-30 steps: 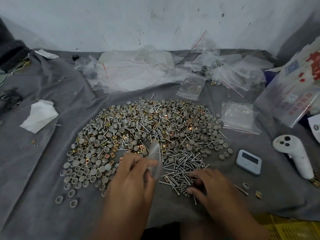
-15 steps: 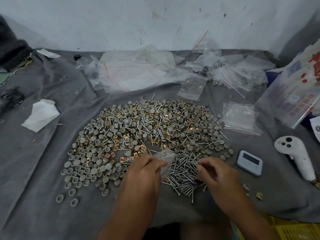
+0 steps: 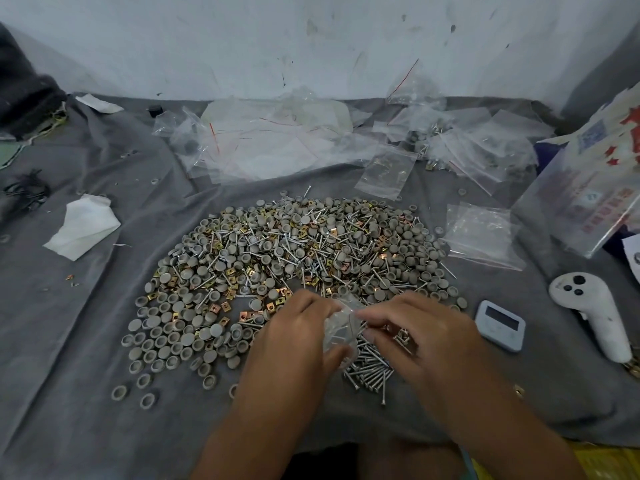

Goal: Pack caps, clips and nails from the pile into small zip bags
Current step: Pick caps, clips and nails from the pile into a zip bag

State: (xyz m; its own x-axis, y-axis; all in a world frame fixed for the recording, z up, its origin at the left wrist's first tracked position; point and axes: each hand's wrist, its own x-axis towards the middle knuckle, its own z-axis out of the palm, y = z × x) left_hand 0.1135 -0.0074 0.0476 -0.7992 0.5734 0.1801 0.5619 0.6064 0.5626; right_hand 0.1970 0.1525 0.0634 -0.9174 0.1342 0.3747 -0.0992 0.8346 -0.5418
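A wide pile point(image 3: 294, 258) of grey caps, brass clips and steel nails lies on the grey cloth point(image 3: 86, 393). A separate heap of nails point(image 3: 369, 367) sits at its near edge, under my hands. My left hand point(image 3: 298, 337) pinches a small clear zip bag point(image 3: 341, 329) by its left side. My right hand point(image 3: 412, 327) meets the bag's right edge with thumb and fingers closed; a few nails show under its fingers, and I cannot tell if it grips them.
Empty and filled zip bags point(image 3: 277, 147) are strewn along the back, with another stack point(image 3: 481, 233) at the right. A white tissue point(image 3: 85, 225) lies left. A small timer point(image 3: 498, 325) and a white controller point(image 3: 588, 311) sit right. A printed plastic bag point(image 3: 588, 181) stands far right.
My right hand rose from the nail heap and moved left to the bag. My left hand shifted right and up, bringing the bag between both hands.
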